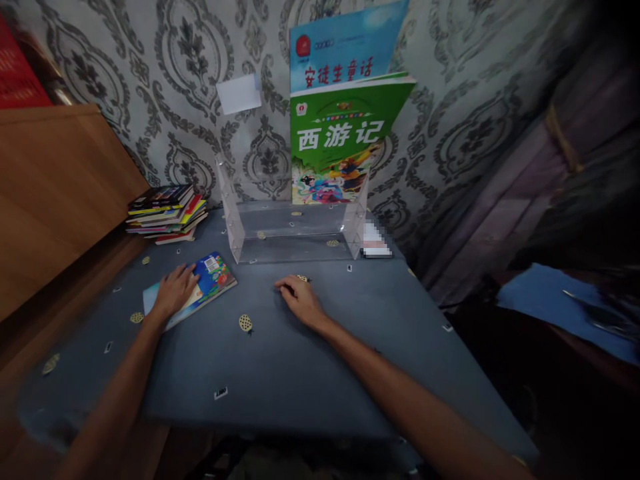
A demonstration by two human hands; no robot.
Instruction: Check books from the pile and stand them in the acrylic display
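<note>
The left hand (175, 290) lies flat, grip apart, on a children's book (214, 277) at the near left of the worktop (300, 373), seemingly at the pick-up step, and lifting calls for fingers under an edge, while the right hand (300, 300) rests empty, grip apart, near the clear acrylic stand (290, 233).

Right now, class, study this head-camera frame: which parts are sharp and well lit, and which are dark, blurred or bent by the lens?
Head view: green book sharp and bright; right side dark and smeared; wallpaper bows toward the corners; left hand on the flat book slightly soft.
</note>
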